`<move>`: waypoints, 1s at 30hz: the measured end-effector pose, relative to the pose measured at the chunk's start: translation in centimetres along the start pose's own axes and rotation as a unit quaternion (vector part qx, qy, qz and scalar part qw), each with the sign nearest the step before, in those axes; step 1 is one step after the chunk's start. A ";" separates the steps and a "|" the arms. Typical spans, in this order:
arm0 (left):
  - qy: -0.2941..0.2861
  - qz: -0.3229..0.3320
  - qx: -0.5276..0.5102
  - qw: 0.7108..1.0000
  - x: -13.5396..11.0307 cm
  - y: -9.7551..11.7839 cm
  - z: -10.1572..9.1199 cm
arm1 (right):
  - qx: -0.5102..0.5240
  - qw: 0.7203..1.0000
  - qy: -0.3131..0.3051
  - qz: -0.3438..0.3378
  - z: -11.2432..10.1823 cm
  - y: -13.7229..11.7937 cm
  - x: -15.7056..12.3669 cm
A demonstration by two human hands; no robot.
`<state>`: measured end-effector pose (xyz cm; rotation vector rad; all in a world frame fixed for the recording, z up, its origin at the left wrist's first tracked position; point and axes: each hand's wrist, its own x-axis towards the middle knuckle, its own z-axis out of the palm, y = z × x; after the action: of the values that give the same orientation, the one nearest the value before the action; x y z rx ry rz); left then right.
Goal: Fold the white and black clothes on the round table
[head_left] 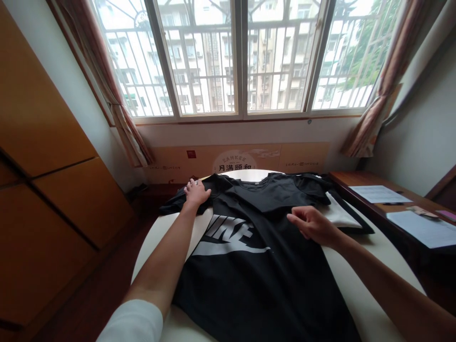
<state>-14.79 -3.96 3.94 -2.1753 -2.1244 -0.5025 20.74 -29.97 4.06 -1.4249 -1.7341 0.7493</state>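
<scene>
A black T-shirt (263, 285) with a large white printed logo lies spread on a pale round table (156, 247), its neckline toward the window and several wrinkles across the chest. My left hand (197, 192) rests with fingers spread on the sleeve at the left. Over the right side of the chest, my right hand (309, 223) is closed in a pinch, and a ridge of the shirt's fabric runs up to its fingertips. The tips themselves are partly hidden.
Right of the shirt lie folded black and white clothes (342, 213). A wooden desk (356, 183) with paper sheets (381, 194) adjoins the table. Beyond are a printed beige panel (171, 159) and a barred window (242, 61); a wooden cabinet (53, 199) stands left.
</scene>
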 end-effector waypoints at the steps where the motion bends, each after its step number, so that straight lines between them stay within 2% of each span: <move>1: -0.011 0.007 -0.017 1.000 0.1 -0.7 0.1 | -0.018 0.999 0.043 -0.008 -0.5 0.4 0.3; 3: -0.034 0.035 -0.051 0.997 0.2 -1.6 0.6 | -0.068 0.991 0.115 -0.021 -1.5 1.2 0.7; 5: -0.027 0.051 -0.073 0.996 0.1 -1.9 1.2 | -0.132 0.977 0.167 -0.018 -2.4 2.2 1.1; 12: 0.045 0.063 -0.173 0.982 0.2 -2.4 2.4 | -0.296 0.922 0.248 0.013 -4.1 6.8 2.4; 14: 0.071 0.038 -0.192 0.978 0.5 -2.7 2.4 | -0.322 0.910 0.258 0.029 -4.2 7.7 2.5; 18: 0.105 -0.097 -0.222 0.964 0.9 -3.3 2.4 | -0.362 0.887 0.261 0.118 -4.4 8.5 2.3; 20: 0.099 -0.141 -0.282 0.944 1.1 -3.4 2.5 | -0.374 0.874 0.252 0.179 -4.7 8.9 2.3; 23: 0.113 -0.161 -0.423 0.885 1.6 -3.5 2.6 | -0.381 0.864 0.239 0.227 -5.1 9.5 2.4; 26: 0.145 -0.167 -0.502 0.836 2.4 -3.6 2.1 | -0.382 0.866 0.255 0.198 -5.7 10.1 2.4; 28: 0.168 -0.168 -0.526 0.817 3.0 -3.6 1.4 | -0.369 0.873 0.272 0.167 -6.0 10.3 2.4; 30: 0.195 -0.157 -0.574 0.780 3.7 -3.8 0.3 | -0.350 0.877 0.286 0.161 -6.3 10.3 2.3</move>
<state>-18.47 -0.09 3.95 -1.6420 -2.1062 -2.5512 31.36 -25.74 -0.55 -2.1802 -1.3384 -0.2126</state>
